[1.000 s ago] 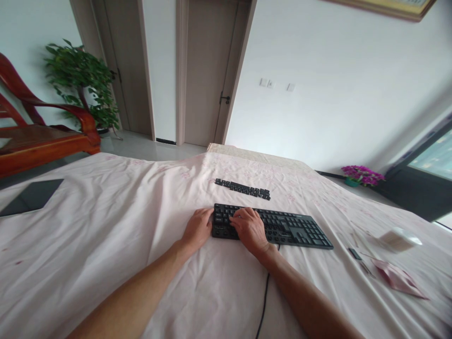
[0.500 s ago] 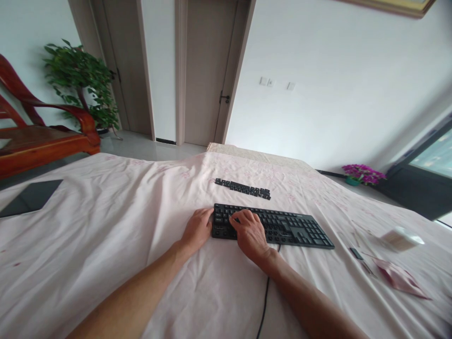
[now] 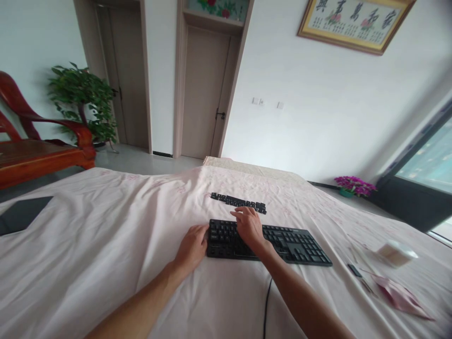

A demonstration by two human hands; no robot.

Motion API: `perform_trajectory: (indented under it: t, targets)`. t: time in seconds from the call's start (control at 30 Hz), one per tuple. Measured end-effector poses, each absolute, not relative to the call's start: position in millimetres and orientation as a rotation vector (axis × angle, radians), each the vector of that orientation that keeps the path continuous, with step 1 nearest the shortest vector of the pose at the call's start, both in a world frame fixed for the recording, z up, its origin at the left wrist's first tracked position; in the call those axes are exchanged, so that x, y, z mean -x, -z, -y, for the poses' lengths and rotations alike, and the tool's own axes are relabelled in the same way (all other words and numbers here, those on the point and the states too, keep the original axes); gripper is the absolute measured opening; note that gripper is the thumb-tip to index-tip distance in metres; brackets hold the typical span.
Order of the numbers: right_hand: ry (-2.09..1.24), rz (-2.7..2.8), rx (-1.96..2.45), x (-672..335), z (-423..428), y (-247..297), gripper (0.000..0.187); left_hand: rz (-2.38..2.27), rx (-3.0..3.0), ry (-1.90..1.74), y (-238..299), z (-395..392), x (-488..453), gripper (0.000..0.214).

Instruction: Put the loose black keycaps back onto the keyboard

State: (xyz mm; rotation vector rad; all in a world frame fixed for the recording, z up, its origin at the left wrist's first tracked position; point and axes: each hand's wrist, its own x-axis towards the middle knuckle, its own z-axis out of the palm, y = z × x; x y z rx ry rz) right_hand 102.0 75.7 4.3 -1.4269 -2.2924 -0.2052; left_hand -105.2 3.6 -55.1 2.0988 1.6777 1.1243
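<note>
A black wired keyboard (image 3: 282,240) lies on the pale pink sheet (image 3: 106,235). My left hand (image 3: 191,246) rests curled against the keyboard's left end, holding it. My right hand (image 3: 248,224) reaches over the keyboard's far edge, fingers stretched toward a row of loose black keycaps (image 3: 237,202) lying just beyond. Nothing shows in the right hand's fingers.
The keyboard's black cable (image 3: 265,301) runs toward me. A small white box (image 3: 396,253), a small dark piece (image 3: 354,270) and a pink wrapper (image 3: 400,291) lie to the right. A dark tablet (image 3: 21,214) sits far left. A red wooden chair (image 3: 38,146) and a plant (image 3: 83,101) stand beyond.
My right hand has lifted off the left keys and moved forward to the loose keycaps. The camera has tilted up. My left hand stays at the keyboard's end.
</note>
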Motion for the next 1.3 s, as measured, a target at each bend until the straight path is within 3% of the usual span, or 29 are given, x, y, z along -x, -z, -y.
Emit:
perform_trajectory:
  t: [0.4, 0.63, 0.83, 1.3]
  targets:
    - [0.395, 2.414, 1.718, -78, -166, 17, 0.043, -1.698, -2.024, -1.091, 50, -2, 104, 0.054]
    - [0.401, 2.473, 1.621, -73, -177, 23, 0.031, -1.710, -2.022, -1.073, 49, -3, 104, 0.055]
    - [0.455, 2.352, 1.597, -73, -183, 26, 0.035, -1.709, -2.020, -1.077, 48, -2, 104, 0.055]
    - [0.416, 2.380, 1.569, -69, -187, 18, 0.022, -1.714, -2.012, -1.065, 47, -2, 104, 0.056]
